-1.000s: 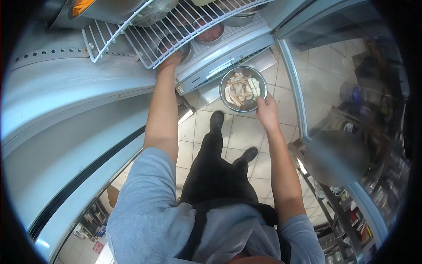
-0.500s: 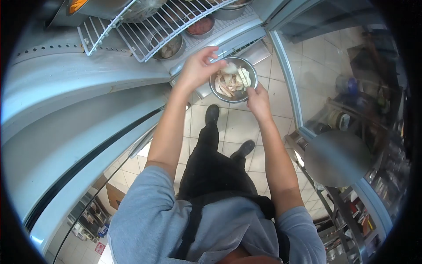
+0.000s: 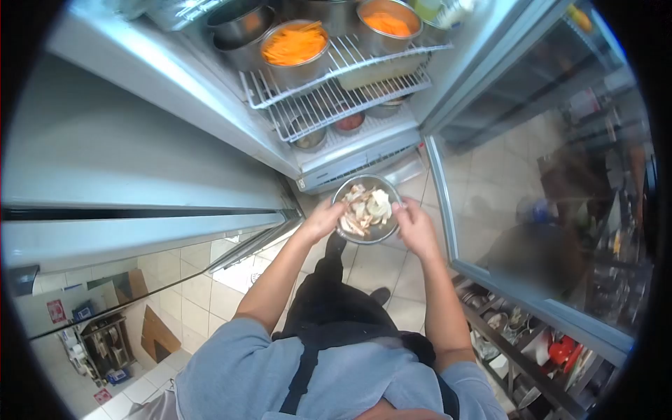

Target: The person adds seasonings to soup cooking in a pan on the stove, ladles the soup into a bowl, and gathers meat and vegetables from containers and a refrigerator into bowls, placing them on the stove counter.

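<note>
A round metal bowl (image 3: 389, 231) hangs in front of my body, with pale sliced food (image 3: 364, 208) inside it. My left hand (image 3: 324, 218) grips the bowl's left rim, thumb over the edge. On the opposite side, my right hand (image 3: 416, 227) holds the right rim. Beyond the bowl is an open fridge with wire shelves (image 3: 350, 105). On its upper shelf are metal containers of orange strips (image 3: 295, 47). Near the fridge floor sit a container of reddish food (image 3: 349, 122) and another metal container (image 3: 309, 140).
A glass fridge door (image 3: 448, 203) stands open at the right. Another fridge door or panel (image 3: 140, 241) spans the left. Racks with kitchen items (image 3: 539, 350) are at the lower right. Tiled floor (image 3: 392, 266) lies under my feet.
My left hand went from inside the fridge to above the bowl, and now holds its left rim. The view has shifted, showing more upper shelves. A pale piece now lies on the food.
</note>
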Demonstrator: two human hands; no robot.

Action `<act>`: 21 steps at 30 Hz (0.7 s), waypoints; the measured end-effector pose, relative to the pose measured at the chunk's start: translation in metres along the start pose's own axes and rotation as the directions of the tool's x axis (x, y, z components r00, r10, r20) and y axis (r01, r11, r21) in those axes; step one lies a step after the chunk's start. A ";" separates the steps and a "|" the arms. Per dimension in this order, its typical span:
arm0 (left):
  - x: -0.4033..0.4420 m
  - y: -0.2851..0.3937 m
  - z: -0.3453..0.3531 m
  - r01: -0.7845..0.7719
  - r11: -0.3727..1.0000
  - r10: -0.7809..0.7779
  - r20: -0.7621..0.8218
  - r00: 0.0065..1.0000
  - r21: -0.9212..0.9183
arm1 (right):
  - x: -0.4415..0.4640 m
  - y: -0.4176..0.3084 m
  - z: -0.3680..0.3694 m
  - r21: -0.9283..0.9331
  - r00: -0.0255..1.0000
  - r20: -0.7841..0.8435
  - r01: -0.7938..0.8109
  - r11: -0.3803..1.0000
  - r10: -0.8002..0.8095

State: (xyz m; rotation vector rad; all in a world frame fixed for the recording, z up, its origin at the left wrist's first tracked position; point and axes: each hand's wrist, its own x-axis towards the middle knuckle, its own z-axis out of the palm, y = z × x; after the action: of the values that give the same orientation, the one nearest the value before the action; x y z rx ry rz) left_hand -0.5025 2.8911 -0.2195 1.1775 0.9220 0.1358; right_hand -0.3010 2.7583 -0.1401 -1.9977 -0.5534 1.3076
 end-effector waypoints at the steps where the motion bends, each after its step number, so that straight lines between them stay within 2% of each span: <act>1: -0.012 0.002 -0.007 -0.033 0.999 0.033 -0.010 0.999 0.017 | 0.005 -0.022 -0.002 -0.093 0.968 -0.158 0.184 0.978 -0.197; 2: -0.024 0.003 -0.013 -0.048 0.999 0.048 -0.010 0.999 0.015 | 0.008 -0.044 -0.004 -0.204 0.875 -0.292 0.338 0.919 -0.387; 3: -0.034 0.004 -0.020 -0.065 0.998 0.066 -0.007 0.998 0.015 | 0.016 -0.075 -0.005 -0.280 0.737 -0.332 0.519 0.808 -0.589; 4: -0.042 0.001 -0.026 -0.119 0.992 0.120 -0.008 0.993 0.050 | 0.027 -0.116 -0.005 -0.365 0.551 -0.350 0.665 0.652 -0.758; 5: -0.052 0.000 -0.032 -0.171 0.981 0.172 -0.012 0.985 0.090 | 0.031 -0.160 -0.002 -0.394 0.434 -0.323 0.747 0.536 -0.841; 6: -0.066 0.008 -0.037 -0.158 0.981 0.162 -0.030 0.986 0.116 | 0.032 -0.201 0.004 -0.379 0.476 -0.305 0.734 0.564 -0.825; 7: -0.071 0.001 -0.044 -0.140 0.987 0.141 -0.009 0.990 0.073 | 0.033 -0.238 0.008 -0.468 0.557 -0.224 0.658 0.590 -0.800; 8: -0.072 -0.012 -0.052 -0.142 0.988 0.143 -0.012 0.990 0.066 | 0.051 -0.265 0.018 -0.651 0.573 -0.196 0.531 0.542 -0.796; 10: -0.087 -0.019 -0.061 -0.148 0.986 0.151 -0.028 0.988 0.071 | 0.085 -0.300 0.030 -0.749 0.721 -0.109 0.393 0.533 -0.684; 11: -0.095 -0.018 -0.064 -0.158 0.986 0.160 -0.039 0.986 0.059 | 0.106 -0.310 0.033 -0.669 0.823 -0.043 0.398 0.628 -0.567; 13: -0.115 0.000 -0.066 -0.139 0.987 0.147 -0.100 0.984 0.083 | 0.125 -0.323 0.034 -0.495 0.947 0.025 0.289 0.819 -0.320; 14: -0.119 -0.001 -0.070 -0.119 0.990 0.127 -0.114 0.985 0.077 | 0.128 -0.325 0.034 -0.493 0.944 0.025 0.298 0.817 -0.329; 16: -0.118 -0.004 -0.078 -0.100 0.994 0.106 -0.120 0.987 0.050 | 0.129 -0.326 0.039 -0.724 0.813 -0.097 0.338 0.602 -0.574; 17: -0.117 -0.003 -0.083 -0.079 0.995 0.084 -0.103 0.991 0.052 | 0.132 -0.329 0.033 -0.761 0.783 -0.042 0.377 0.528 -0.620; 19: -0.121 0.002 -0.090 -0.050 0.998 0.055 -0.094 0.994 0.048 | 0.123 -0.329 0.028 -0.791 0.672 -0.060 0.419 0.446 -0.738; 21: -0.122 0.013 -0.094 -0.081 0.995 0.086 -0.121 0.989 0.053 | 0.105 -0.333 0.020 -0.767 0.719 -0.038 0.424 0.481 -0.694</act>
State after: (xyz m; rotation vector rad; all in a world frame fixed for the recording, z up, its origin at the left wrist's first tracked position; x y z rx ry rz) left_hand -0.6400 2.9001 -0.1489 1.2638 0.9886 0.2574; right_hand -0.2721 3.0613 0.0325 -2.2295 -1.5948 0.2658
